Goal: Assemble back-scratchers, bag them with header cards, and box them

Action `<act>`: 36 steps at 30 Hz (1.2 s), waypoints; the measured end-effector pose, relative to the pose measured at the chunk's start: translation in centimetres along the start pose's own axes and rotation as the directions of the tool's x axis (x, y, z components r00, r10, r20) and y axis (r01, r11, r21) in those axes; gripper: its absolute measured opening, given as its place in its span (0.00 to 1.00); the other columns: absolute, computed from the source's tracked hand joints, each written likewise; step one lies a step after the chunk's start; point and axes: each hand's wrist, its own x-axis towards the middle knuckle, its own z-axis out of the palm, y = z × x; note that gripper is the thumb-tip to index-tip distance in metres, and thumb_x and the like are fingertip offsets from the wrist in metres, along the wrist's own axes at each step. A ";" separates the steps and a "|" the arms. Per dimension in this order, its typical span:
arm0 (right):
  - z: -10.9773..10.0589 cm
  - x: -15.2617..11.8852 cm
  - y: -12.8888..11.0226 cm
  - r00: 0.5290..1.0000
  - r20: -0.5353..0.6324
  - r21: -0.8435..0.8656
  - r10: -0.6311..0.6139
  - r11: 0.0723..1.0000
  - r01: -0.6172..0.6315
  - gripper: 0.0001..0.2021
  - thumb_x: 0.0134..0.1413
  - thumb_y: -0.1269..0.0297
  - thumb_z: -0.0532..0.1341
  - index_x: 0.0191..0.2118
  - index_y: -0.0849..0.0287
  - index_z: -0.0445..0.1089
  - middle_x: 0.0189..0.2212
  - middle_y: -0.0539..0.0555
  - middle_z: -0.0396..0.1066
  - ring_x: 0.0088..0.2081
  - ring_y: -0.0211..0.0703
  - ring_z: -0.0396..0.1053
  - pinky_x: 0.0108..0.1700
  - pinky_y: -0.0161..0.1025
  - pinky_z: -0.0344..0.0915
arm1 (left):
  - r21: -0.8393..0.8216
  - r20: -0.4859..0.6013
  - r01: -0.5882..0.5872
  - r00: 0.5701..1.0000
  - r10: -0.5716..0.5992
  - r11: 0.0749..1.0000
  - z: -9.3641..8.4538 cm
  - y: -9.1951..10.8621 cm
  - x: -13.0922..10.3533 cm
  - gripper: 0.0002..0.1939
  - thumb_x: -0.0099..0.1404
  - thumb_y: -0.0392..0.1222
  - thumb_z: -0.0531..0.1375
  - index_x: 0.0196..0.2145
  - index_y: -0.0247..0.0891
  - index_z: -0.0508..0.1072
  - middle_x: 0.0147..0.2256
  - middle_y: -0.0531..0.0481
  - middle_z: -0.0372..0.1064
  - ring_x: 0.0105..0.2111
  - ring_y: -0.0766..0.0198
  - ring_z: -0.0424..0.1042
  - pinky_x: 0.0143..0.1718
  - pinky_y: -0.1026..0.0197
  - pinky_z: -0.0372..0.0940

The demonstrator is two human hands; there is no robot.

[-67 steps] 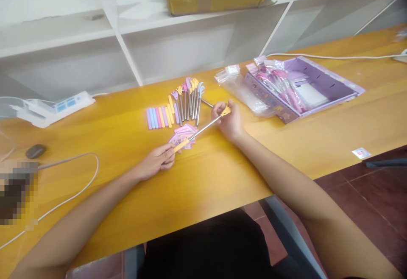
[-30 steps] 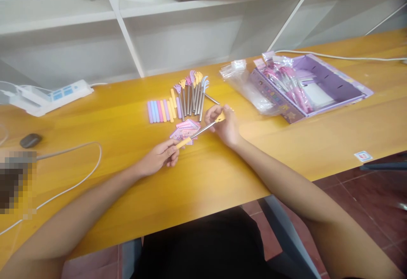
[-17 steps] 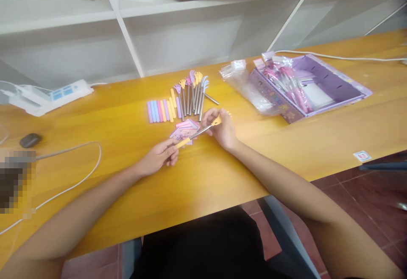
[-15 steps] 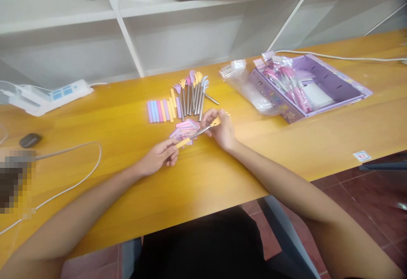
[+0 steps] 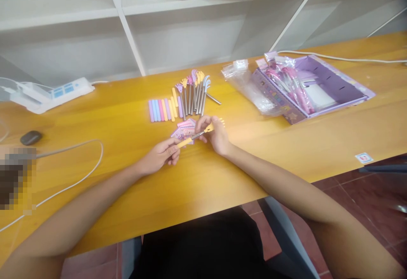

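Note:
My left hand [image 5: 163,156] is closed round a yellow handle [image 5: 184,143], from which a short metal rod runs up to the right. At the rod's other end, my right hand [image 5: 216,135] pinches a yellow hand-shaped head [image 5: 209,128]. Just behind lie several pink and purple cards [image 5: 186,129], partly hidden by the fingers. Beyond them, metal rods with hand-shaped heads [image 5: 194,96] in purple, yellow, pink and blue lie in a bunch. Left of these is a row of coloured handles [image 5: 160,110].
A purple box [image 5: 330,79] with pink wrapped items [image 5: 294,86] stands on the right, beside clear plastic bags [image 5: 249,86]. A power strip [image 5: 68,91], black mouse [image 5: 31,138] and white cable [image 5: 100,160] are on the left. White shelving [image 5: 190,37] rises behind.
My right hand has moved left toward my left hand with the yellow head, and less of the metal rod shows between head and handle.

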 end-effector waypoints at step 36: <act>1.2 -1.0 -1.8 0.973 0.220 -0.056 0.067 0.997 -0.056 0.34 0.69 0.29 0.54 0.32 0.59 0.72 0.27 0.54 0.72 0.26 0.38 0.66 0.25 0.34 0.57 | 0.240 0.209 -0.028 0.978 -0.023 0.970 0.2 1.4 -0.3 0.23 0.82 0.59 0.52 0.58 0.38 0.69 0.22 0.58 0.67 0.25 0.61 0.80 0.31 0.62 0.70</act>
